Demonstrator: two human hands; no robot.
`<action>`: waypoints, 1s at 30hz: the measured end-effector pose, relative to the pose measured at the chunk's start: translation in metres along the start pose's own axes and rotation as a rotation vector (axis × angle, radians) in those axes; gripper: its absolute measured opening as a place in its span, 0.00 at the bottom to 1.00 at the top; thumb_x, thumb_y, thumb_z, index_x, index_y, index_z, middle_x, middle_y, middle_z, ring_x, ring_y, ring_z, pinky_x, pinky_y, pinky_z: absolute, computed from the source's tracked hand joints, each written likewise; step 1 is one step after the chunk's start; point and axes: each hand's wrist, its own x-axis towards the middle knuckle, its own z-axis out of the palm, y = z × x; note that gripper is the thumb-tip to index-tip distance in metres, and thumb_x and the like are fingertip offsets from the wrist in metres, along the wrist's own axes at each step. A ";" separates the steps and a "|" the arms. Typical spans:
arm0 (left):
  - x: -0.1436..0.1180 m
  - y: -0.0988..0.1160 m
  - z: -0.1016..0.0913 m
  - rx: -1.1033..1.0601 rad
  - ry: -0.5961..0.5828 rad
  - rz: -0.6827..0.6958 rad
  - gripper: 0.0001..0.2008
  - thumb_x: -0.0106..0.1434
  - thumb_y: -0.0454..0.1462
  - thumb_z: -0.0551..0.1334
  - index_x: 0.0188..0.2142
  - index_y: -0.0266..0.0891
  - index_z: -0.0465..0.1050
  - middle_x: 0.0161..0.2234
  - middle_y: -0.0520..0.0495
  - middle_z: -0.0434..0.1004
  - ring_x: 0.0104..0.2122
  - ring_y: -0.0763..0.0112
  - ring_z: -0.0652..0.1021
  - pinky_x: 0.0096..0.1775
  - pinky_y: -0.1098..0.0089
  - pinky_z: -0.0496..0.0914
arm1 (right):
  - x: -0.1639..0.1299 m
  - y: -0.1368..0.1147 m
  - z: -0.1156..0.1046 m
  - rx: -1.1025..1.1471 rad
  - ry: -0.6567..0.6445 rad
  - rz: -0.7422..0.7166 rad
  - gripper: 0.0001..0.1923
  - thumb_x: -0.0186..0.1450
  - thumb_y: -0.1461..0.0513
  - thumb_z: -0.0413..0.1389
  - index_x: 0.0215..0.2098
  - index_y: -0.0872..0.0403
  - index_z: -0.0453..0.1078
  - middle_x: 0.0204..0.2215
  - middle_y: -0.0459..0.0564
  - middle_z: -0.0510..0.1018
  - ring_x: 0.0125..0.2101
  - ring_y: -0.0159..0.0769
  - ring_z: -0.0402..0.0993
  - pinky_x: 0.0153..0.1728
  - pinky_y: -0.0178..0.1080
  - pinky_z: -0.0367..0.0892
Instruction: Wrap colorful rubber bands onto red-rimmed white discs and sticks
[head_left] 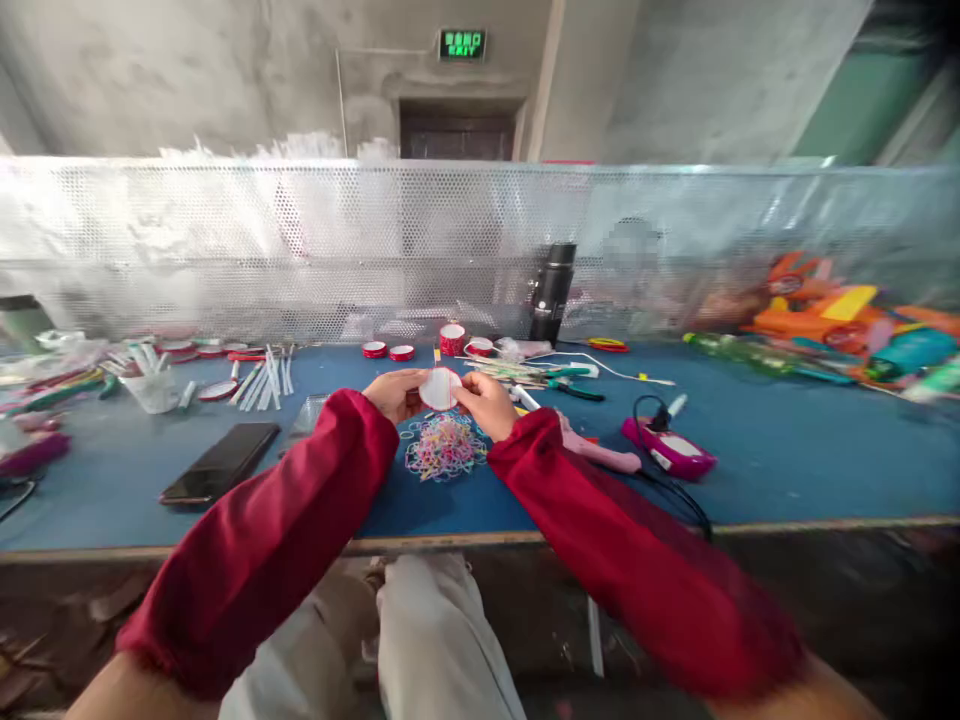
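Note:
Between my two hands is a small round white disc with a red rim, held up above the table. My left hand grips its left edge, with the fingers closed on it. On the right edge, my right hand pinches the same disc. A thin stick with a yellowish part rises just above the disc; whether it is joined to it I cannot tell. Right below lies a heap of small coloured rubber bands. Behind the hands stands a stack of red-rimmed white discs.
On the blue table a black phone lies left, near a cup of white sticks. To the right are a pink glue gun, pliers, a purple power strip and orange toys. A black bottle stands behind.

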 end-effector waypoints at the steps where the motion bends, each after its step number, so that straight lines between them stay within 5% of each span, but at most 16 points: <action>1: 0.001 0.001 -0.001 -0.003 0.015 -0.021 0.09 0.65 0.34 0.62 0.43 0.33 0.78 0.33 0.44 0.80 0.28 0.72 0.78 0.32 0.73 0.71 | 0.000 0.000 0.000 0.020 -0.011 -0.002 0.10 0.55 0.55 0.57 0.27 0.52 0.64 0.20 0.40 0.71 0.20 0.31 0.69 0.23 0.34 0.64; 10: -0.003 0.013 -0.002 -0.089 0.100 -0.090 0.10 0.65 0.35 0.63 0.45 0.35 0.77 0.30 0.46 0.79 0.26 0.73 0.77 0.29 0.74 0.70 | 0.003 -0.004 -0.008 0.237 0.030 0.049 0.22 0.60 0.42 0.55 0.29 0.52 0.66 0.22 0.43 0.73 0.20 0.30 0.69 0.23 0.34 0.65; 15: 0.000 0.018 -0.006 -0.186 0.226 -0.036 0.09 0.66 0.35 0.62 0.45 0.35 0.74 0.28 0.47 0.77 0.24 0.74 0.76 0.26 0.75 0.69 | 0.007 0.007 -0.009 0.056 0.084 -0.028 0.16 0.63 0.49 0.55 0.29 0.53 0.68 0.23 0.44 0.76 0.22 0.31 0.72 0.25 0.33 0.66; 20: 0.005 0.021 -0.011 -0.248 0.306 -0.010 0.11 0.66 0.35 0.62 0.47 0.35 0.73 0.27 0.48 0.76 0.22 0.75 0.74 0.24 0.75 0.68 | 0.012 0.016 -0.004 -0.378 -0.103 -0.103 0.08 0.63 0.58 0.59 0.33 0.54 0.77 0.28 0.47 0.81 0.29 0.34 0.76 0.32 0.35 0.67; 25: 0.004 0.022 -0.010 -0.270 0.335 0.000 0.07 0.67 0.35 0.60 0.44 0.34 0.73 0.25 0.49 0.75 0.21 0.76 0.73 0.24 0.75 0.67 | 0.025 -0.004 0.007 -0.788 -0.356 -0.228 0.08 0.65 0.60 0.59 0.39 0.50 0.79 0.37 0.46 0.83 0.37 0.35 0.77 0.36 0.33 0.66; 30: 0.006 0.020 -0.011 -0.270 0.343 -0.005 0.06 0.67 0.35 0.61 0.41 0.34 0.73 0.25 0.49 0.74 0.21 0.76 0.73 0.24 0.75 0.66 | 0.036 -0.017 0.025 -0.969 -0.512 -0.263 0.04 0.60 0.62 0.64 0.34 0.50 0.80 0.34 0.47 0.83 0.39 0.37 0.75 0.40 0.35 0.63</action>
